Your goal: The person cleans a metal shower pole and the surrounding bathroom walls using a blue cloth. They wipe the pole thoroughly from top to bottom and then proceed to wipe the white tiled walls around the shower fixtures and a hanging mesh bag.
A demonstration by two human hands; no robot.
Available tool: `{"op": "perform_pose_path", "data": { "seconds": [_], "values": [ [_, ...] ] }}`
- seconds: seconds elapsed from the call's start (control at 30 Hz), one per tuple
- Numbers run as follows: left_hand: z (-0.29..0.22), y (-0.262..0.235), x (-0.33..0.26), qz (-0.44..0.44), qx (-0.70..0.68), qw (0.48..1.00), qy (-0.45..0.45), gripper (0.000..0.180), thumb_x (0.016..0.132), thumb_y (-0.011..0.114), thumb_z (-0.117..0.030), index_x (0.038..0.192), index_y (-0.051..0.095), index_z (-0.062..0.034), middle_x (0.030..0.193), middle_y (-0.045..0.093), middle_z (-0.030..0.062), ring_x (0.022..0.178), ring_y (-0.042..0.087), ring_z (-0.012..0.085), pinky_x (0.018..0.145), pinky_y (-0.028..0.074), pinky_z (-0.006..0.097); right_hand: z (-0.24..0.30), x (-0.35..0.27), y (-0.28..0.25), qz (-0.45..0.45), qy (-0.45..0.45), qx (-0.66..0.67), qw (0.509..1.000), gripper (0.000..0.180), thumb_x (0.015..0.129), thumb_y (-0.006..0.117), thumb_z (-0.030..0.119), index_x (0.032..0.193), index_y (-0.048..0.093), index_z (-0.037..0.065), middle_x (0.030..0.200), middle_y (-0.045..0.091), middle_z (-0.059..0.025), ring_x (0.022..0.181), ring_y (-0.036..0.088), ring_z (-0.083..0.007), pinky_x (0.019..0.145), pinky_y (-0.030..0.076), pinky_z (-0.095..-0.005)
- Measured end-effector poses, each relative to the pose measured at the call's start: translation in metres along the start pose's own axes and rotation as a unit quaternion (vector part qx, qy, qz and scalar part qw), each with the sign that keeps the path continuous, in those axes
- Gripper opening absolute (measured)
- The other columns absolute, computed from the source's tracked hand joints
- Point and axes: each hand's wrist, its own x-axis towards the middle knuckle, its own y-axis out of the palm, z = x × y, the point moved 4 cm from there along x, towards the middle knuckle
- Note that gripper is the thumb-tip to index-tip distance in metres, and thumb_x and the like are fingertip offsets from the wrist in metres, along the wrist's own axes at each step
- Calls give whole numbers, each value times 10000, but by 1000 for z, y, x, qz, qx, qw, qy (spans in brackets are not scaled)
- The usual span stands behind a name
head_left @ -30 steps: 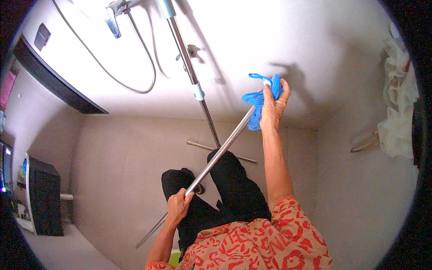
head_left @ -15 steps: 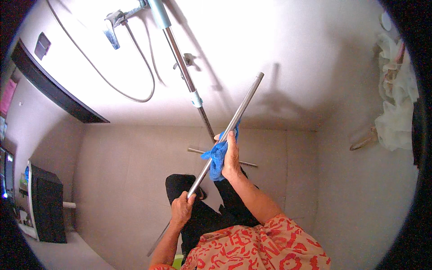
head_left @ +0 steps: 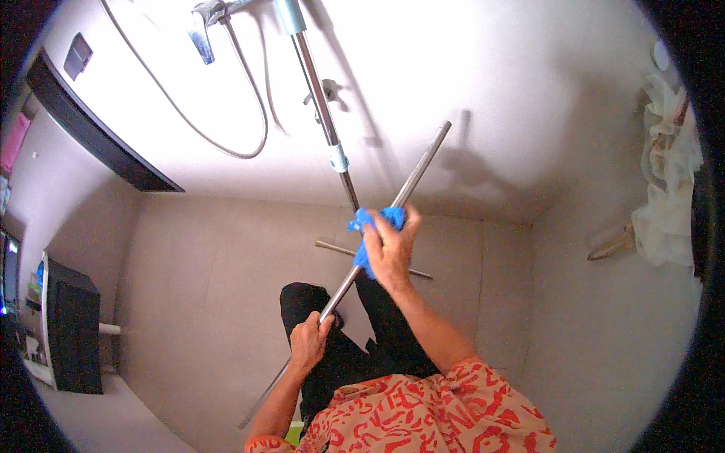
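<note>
Head view: here's your left hand (head_left: 308,341) gripping the long silver metal tube (head_left: 418,172), slanting seven o'clock to one. Further up, your right hand (head_left: 391,255) clasps the fluffy blue cloth (head_left: 393,217) against it.

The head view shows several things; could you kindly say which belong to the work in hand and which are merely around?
In use:
metal pole, gripped by the left hand
blue cloth, held against the pole by the right hand

Apparently just around:
shower hose
whitish plastic sheeting
upright rod, though possibly related
</note>
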Motion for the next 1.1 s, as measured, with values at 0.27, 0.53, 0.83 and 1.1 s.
{"op": "perform_pose_path", "data": {
  "seconds": [0.27,0.53,0.83,1.1],
  "values": [
    [-9,-5,3,15,-14,1000,-22,340,880,533,-351,774,514,-29,588,563,189,571,574,381,516,432,458,-11,5,13,31,186,191,963,420,764,573,47,1169,486,114,1058,570,-155,956,556,-319,810,439,-397],
    [-7,0,0,2,10,1000,-14,344,866,553,-352,745,495,-36,563,547,180,539,561,378,491,416,460,-27,82,-24,7,349,266,899,849,736,574,-3,1419,91,139,1095,539,-128,739,590,-233,641,515,-334],
    [-7,3,-2,2,42,999,5,383,859,549,-397,735,505,-37,560,564,176,532,576,366,478,443,447,-116,134,-36,-110,315,356,873,815,656,605,-40,1360,224,112,1085,499,-111,902,541,-226,763,496,-344],
    [-6,3,-1,8,45,999,25,389,864,536,-400,728,497,-38,567,562,182,533,570,375,484,439,460,-147,101,-21,-49,361,437,823,576,653,614,-16,1178,392,65,932,516,-96,734,574,-218,656,519,-345]
  ]
}}
